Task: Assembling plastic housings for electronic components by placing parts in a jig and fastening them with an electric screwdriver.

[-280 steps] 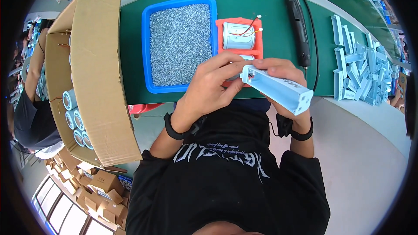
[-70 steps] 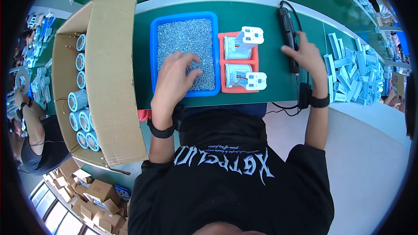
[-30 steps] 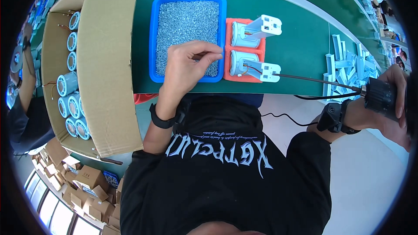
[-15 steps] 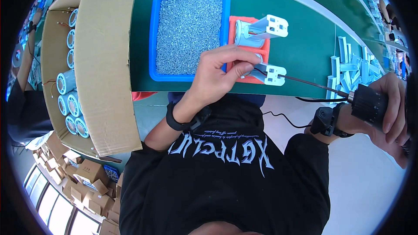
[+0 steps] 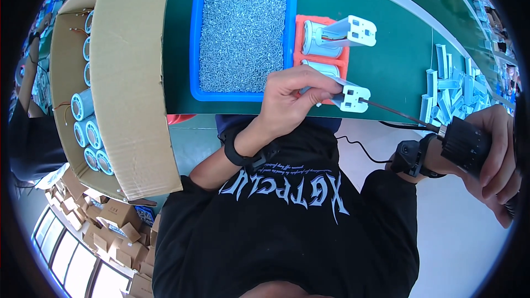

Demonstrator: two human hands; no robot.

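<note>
My left hand [image 5: 295, 96] is closed, thumb and fingers pinching a pale grey plastic bracket [image 5: 355, 99] by its near-left part. My right hand [image 5: 497, 154] grips a black electric screwdriver [image 5: 466, 139]. Its long thin bit [image 5: 395, 112] reaches left to the bracket's white end plate; the tip is hidden there. Beyond my left fingers, a light-blue cylindrical motor [image 5: 320, 69] lies in a red holder [image 5: 345, 63], partly covered by my hand. Another motor [image 5: 321, 40] rests in the holder's far slot, with a similar bracket [image 5: 361, 31] attached, sticking out to the right.
Left of the holder stands a blue tray [image 5: 195, 49] full of small metal screws [image 5: 243, 41]. An open cardboard box [image 5: 132, 88] with several motors [image 5: 83, 105] is at the left. Loose brackets [image 5: 450, 85] lie piled at the right. A black cable [image 5: 359, 146] hangs below the table edge.
My left hand and the bracket have shifted slightly right and nearer, uncovering more of the near motor. The bit now shows only up to the end plate. The whole view has moved a little.
</note>
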